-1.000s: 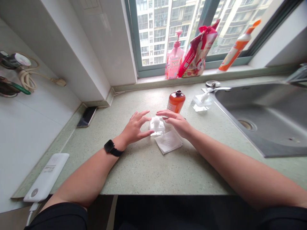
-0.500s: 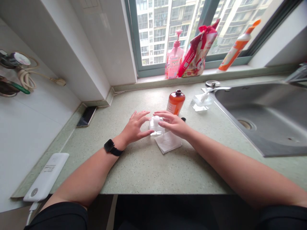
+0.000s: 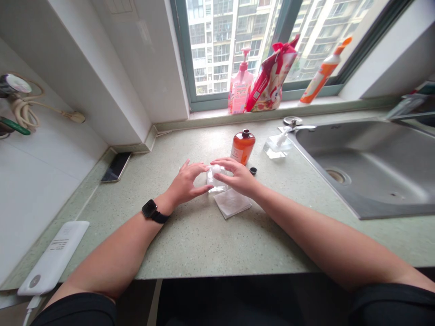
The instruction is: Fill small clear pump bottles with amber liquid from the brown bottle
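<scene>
Our left hand [image 3: 185, 183] and right hand [image 3: 238, 177] clasp the small clear plastic pump bottle [image 3: 216, 178] by its sides; it seems light, rigid, slippery.

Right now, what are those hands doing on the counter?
A person's left hand and right hand are both on a small clear bottle standing on the green counter, the right fingertips over its white top. A folded white tissue lies just beside it. Behind stands an open amber bottle, with its small black cap lying nearby. The sink is to the right.
</scene>
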Motion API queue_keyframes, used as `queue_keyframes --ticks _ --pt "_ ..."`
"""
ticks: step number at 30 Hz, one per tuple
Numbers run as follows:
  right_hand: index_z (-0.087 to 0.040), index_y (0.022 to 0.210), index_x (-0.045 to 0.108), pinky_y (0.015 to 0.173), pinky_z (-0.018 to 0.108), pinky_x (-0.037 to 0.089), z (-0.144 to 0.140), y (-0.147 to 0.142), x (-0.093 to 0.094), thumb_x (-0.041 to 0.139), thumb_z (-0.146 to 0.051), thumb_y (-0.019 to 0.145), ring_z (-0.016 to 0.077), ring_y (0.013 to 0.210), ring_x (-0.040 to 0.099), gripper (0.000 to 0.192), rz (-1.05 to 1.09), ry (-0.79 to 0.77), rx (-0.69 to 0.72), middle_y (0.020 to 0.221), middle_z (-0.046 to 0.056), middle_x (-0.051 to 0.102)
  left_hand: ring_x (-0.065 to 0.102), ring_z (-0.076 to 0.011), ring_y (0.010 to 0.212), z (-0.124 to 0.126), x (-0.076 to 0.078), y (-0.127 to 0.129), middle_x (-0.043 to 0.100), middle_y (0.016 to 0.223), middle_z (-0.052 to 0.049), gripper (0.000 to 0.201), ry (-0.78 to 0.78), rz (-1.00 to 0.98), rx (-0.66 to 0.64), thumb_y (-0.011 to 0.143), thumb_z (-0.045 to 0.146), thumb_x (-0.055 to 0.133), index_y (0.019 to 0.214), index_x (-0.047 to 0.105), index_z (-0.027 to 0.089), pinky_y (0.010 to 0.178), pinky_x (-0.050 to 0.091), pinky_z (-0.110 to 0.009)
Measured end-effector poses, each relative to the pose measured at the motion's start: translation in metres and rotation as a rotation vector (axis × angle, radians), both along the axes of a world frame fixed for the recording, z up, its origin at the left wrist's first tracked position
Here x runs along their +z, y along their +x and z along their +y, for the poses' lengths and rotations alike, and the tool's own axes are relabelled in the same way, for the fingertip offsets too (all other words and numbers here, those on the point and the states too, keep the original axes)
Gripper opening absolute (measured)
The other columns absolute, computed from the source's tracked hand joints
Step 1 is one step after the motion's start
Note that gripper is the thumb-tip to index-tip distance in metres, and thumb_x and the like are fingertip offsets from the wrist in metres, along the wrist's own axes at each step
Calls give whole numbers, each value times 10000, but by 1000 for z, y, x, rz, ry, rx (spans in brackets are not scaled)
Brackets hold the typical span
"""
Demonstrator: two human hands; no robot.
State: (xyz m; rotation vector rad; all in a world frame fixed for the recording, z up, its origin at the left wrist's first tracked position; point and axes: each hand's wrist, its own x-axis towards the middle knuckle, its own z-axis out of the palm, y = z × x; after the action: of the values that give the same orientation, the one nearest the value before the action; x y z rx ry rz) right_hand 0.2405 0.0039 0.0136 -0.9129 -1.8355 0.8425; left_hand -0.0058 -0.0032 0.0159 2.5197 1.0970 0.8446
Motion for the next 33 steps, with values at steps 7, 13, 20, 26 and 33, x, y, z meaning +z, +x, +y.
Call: queue_keyframes --ticks 7,13,20,26,33 --pt "-303 992 856 1089 506 566 2 -1 2 853 -435 871 264 1160 723 179 -15 26 -75 1203 64 783 703 -311 1321 -1 -1 1 758 1362 -92 501 12 -20 28 929 562 804 1310 655 272 1326 263 -689" --pt "-309 987 865 1029 481 587 -5 -6 2 867 -454 860 253 1074 739 193 -3 41 -141 1119 57 790 721 -318 1279 1 -2 1 772 1333 -98 541 40 -23 42 918 614 798 1306 656 266 1314 293 -687" --pt "-301 1001 863 1048 472 581 -6 -8 1 849 -473 878 257 1095 733 213 -11 46 -169 1134 65 781 730 -322 1256 1 -5 0 781 1314 -95 547 61 -25 56 927 655 759 1306 668 271 1307 326 -666" --pt "-285 1059 846 1037 428 590 -7 -5 0 815 -517 907 241 1096 730 279 -18 47 -84 1149 71 773 670 -345 1347 5 -5 -6 737 1402 -99 638 71 -6 -25 943 720 678 1410 620 289 1333 282 -657" --pt "-314 1145 834 1080 449 568 -9 39 41 784 -576 926 253 1189 697 346 87 62 -28 1222 73 744 641 -344 1358 11 -3 -15 705 1425 -112 571 47 -6 55 1053 670 477 1427 600 256 1323 321 -628"
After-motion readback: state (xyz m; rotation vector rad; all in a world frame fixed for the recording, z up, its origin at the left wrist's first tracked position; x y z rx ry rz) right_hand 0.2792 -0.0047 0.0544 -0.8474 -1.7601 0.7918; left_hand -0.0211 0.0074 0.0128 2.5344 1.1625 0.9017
